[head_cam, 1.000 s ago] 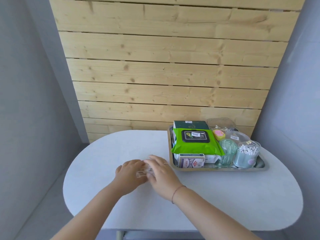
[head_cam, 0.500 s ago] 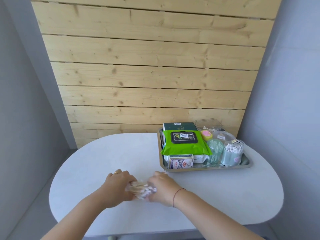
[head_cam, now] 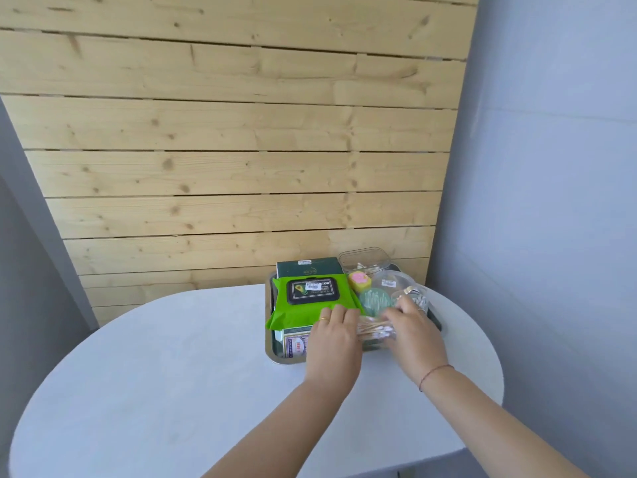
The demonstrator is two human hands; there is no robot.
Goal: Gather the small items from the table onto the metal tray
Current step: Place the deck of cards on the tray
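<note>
A clear packet of wooden cotton swabs is held between my left hand and my right hand, over the front of the metal tray. The tray sits at the back right of the white table. On the tray lie a green wet-wipes pack, a dark green box, a card box, a yellow and pink piece, a round green container and a tub of cotton swabs, partly hidden by my right hand.
A clear lidded box and a clear round lid stand at the tray's back right. A wooden plank wall rises right behind the table, and grey walls close in on both sides.
Both hands lifted the swab packet from the table's front middle and carried it right and away, over the tray. The view has shifted with them.
</note>
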